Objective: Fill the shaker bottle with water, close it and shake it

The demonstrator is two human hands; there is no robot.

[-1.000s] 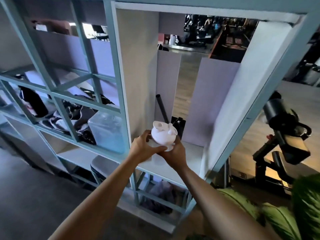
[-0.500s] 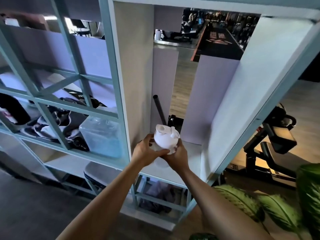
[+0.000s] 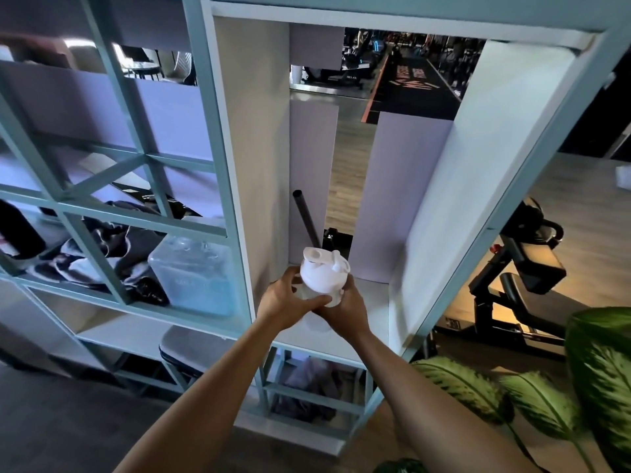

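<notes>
The shaker bottle (image 3: 321,278) has a white domed lid with a flip cap and a clear body mostly hidden by my fingers. I hold it with both hands just above the white shelf (image 3: 372,322) in the tall open compartment. My left hand (image 3: 285,303) wraps the bottle's left side and lower part. My right hand (image 3: 348,307) cups its right side and base. The lid sits on top of the bottle, tilted slightly away from me. Whether water is inside cannot be told.
A large clear water jug (image 3: 191,274) stands in the compartment to the left, behind the teal lattice frame (image 3: 143,155), beside heaped clothes. A black tube (image 3: 307,216) leans at the back of my compartment. Gym equipment (image 3: 526,268) and green plant leaves (image 3: 546,404) are at the right.
Both hands and the bottle stay together in the same grip. The view has shifted a little, the shelf unit sliding left and the plant leaves coming further into sight.
</notes>
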